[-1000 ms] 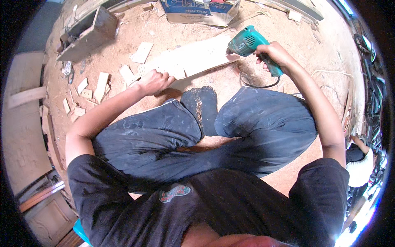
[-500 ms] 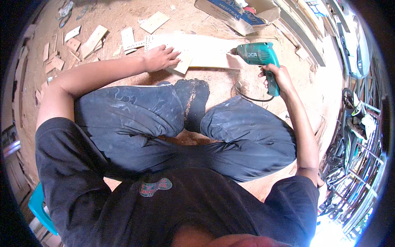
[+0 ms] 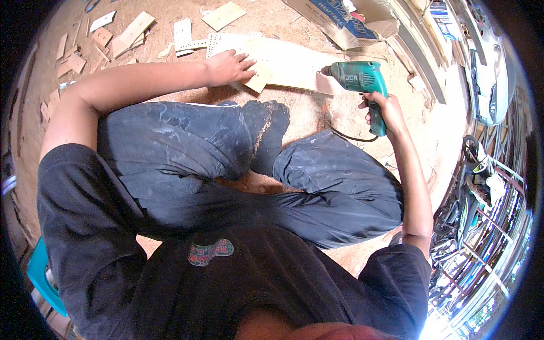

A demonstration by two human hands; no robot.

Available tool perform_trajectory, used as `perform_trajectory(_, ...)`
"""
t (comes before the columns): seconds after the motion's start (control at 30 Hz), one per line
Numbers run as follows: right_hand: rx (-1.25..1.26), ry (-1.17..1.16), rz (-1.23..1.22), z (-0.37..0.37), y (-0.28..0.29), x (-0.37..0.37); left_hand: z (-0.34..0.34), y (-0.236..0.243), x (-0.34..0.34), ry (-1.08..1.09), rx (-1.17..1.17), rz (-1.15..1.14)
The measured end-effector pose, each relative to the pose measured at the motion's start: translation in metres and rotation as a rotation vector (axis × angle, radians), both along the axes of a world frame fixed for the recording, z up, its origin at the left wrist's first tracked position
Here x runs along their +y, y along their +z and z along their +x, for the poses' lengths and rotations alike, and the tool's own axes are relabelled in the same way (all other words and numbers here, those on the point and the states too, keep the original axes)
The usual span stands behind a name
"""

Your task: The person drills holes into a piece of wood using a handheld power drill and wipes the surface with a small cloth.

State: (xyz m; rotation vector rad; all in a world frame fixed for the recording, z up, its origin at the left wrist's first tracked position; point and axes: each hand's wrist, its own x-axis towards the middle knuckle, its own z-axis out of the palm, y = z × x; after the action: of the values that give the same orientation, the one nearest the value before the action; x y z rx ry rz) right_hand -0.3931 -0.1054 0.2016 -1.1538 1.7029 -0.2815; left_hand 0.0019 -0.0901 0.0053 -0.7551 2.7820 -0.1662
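Wrapped round the handle of a teal power drill (image 3: 362,77), my right hand (image 3: 385,110) holds it level with its chuck pointing left. The drill's tip is at the right part of a pale wooden board (image 3: 297,65); whether it touches the board I cannot tell. My left hand (image 3: 226,69) lies with fingers spread over the board's left part. Beside its fingertips a small square wooden piece (image 3: 259,77) rests on the board's near edge. Rows of small holes show at the board's left end. A dark cord (image 3: 351,137) curves below the drill.
Wood offcuts (image 3: 133,35) litter the dusty floor at the far left. A flat wooden piece (image 3: 224,16) lies beyond the board. An open cardboard box (image 3: 334,25) stands behind the drill. Long timber beams (image 3: 418,59) run along the right, and a teal plastic chair (image 3: 42,277) is at the lower left.
The whole view has shifted slightly. Both hands, the drill and the board keep much the same places relative to one another.
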Motion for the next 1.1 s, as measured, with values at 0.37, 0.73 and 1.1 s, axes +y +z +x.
perform_trajectory(0.37,0.027,0.027,0.009,-0.003,-0.005,0.003,-0.001,0.001,0.000,0.022,0.027,0.025)
perform_trajectory(0.73,0.032,0.016,0.001,-0.002,-0.004,0.005,-0.004,0.008,0.000,0.038,-0.005,0.068)
perform_trajectory(1.1,0.053,0.023,0.003,-0.001,-0.003,0.005,-0.004,0.010,-0.001,0.031,-0.013,0.061)
